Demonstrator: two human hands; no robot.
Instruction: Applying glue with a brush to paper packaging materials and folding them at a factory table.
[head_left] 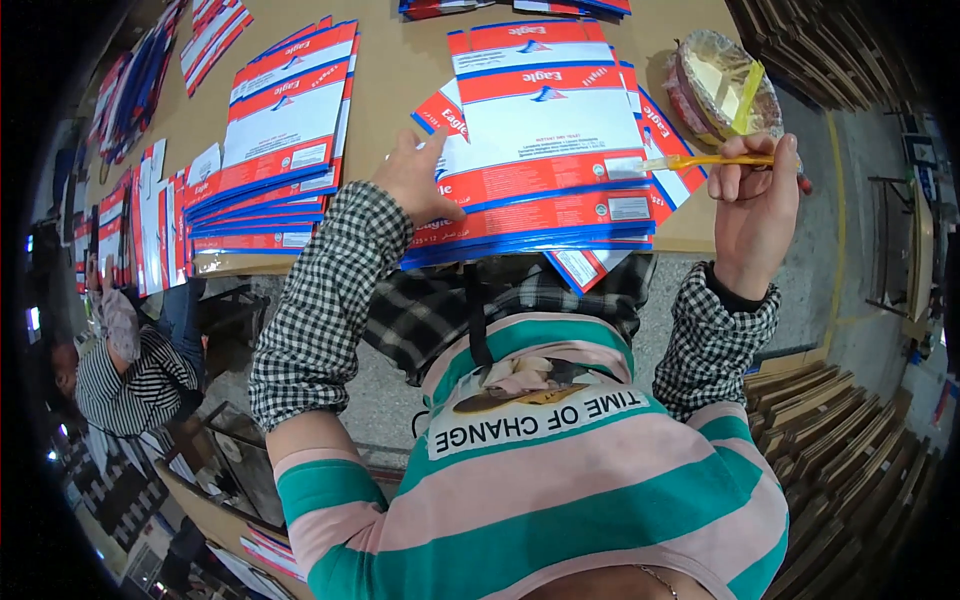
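My right hand (752, 215) grips a flat brush (690, 161) by its yellow handle. The pale bristles touch or hover just over the printed top sheet near its right edge; I cannot tell which. A fanned stack of flat red, white and blue cartons (550, 120) lies in front of me at the table's near edge. On its left side rests my left hand (412, 180), fingers spread, holding nothing. Beyond my right hand stands a plastic-lined bowl (688, 105) with whitish contents and a yellow strip over its rim.
A second stack of flat cartons (285, 125) lies left on the brown table (400, 50), with more cartons farther left. A person in a striped top (125, 385) works at the left. Flattened brown cardboard (825, 430) is piled on the floor at right.
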